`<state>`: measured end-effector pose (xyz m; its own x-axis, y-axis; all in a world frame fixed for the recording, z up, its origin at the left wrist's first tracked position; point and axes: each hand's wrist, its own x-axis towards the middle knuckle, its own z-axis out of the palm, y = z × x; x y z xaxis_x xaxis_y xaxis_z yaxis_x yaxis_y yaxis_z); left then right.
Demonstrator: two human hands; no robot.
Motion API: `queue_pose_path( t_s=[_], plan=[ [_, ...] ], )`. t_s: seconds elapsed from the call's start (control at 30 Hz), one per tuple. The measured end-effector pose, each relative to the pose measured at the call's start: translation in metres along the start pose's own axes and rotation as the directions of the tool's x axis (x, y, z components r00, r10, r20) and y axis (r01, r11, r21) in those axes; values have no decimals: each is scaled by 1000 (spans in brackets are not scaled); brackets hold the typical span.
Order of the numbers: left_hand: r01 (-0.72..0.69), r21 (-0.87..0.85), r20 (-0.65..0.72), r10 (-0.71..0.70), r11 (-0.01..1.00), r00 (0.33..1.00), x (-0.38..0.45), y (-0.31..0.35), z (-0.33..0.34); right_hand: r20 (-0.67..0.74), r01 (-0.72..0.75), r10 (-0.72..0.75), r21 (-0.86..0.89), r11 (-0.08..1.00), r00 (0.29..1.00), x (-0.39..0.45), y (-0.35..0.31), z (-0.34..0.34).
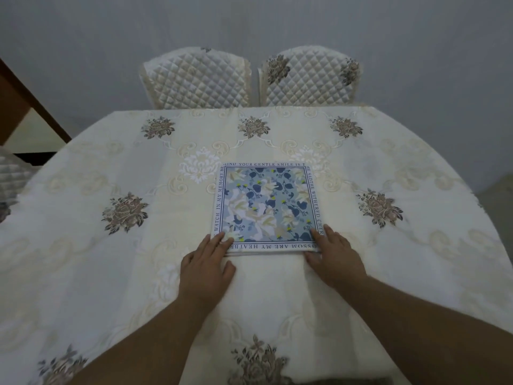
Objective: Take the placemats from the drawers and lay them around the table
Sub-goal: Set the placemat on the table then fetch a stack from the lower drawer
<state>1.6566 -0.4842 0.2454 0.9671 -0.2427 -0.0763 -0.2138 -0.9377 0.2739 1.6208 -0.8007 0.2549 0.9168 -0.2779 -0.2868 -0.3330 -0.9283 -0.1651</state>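
A square stack of placemats (266, 207) with a blue-and-white flower print and a border of dark lettering lies near the middle of the table (388, 259). My left hand (206, 266) grips the stack's near left corner, fingers on top and thumb at the near edge. At the near right corner my right hand (334, 255) holds it the same way. Layered edges show along the stack's near side; how many mats it holds I cannot tell.
The table wears a cream cloth with embroidered flower bunches. Two chairs in quilted cream covers (195, 79) (309, 76) stand side by side at the far edge against a grey wall. Part of another quilted chair (12, 176) shows at the left edge.
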Motion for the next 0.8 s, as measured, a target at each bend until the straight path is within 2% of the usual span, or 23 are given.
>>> queue_pose_path(
  t_s=[0.07,0.1,0.17,0.27,0.33,0.43,0.53,0.6,0.67,0.8],
  plan=[
    [42,-13,175,-40,999,984,6,7,-20,251,-3,18,-58,998,968,1,-16,-46],
    [74,-19,282,-66,997,957,9,12,-35,318,24,-2,-68,997,948,-5,-28,-69],
    [127,-75,380,-89,989,921,10,21,-72,315,102,-95,-6,995,944,-33,-54,-110],
    [96,-237,293,-23,967,956,-20,38,-140,155,165,-188,150,975,970,-100,-88,-158],
    [74,-252,207,-21,965,978,-53,45,-186,58,217,-237,241,946,970,-139,-106,-181],
    [127,-195,84,-112,973,990,-116,44,-245,-41,348,-349,259,901,936,-186,-131,-203],
    [235,-140,-59,-245,962,968,-198,34,-282,-101,469,-461,290,834,882,-225,-157,-216],
    [330,-160,-130,-352,930,927,-257,27,-298,-118,578,-572,295,761,812,-250,-176,-218],
    [440,-191,-182,-472,878,863,-318,23,-305,-123,694,-691,267,669,713,-277,-195,-216],
    [646,-240,-261,-690,724,675,-438,20,-305,-90,837,-844,219,502,529,-341,-241,-196]
  ],
)
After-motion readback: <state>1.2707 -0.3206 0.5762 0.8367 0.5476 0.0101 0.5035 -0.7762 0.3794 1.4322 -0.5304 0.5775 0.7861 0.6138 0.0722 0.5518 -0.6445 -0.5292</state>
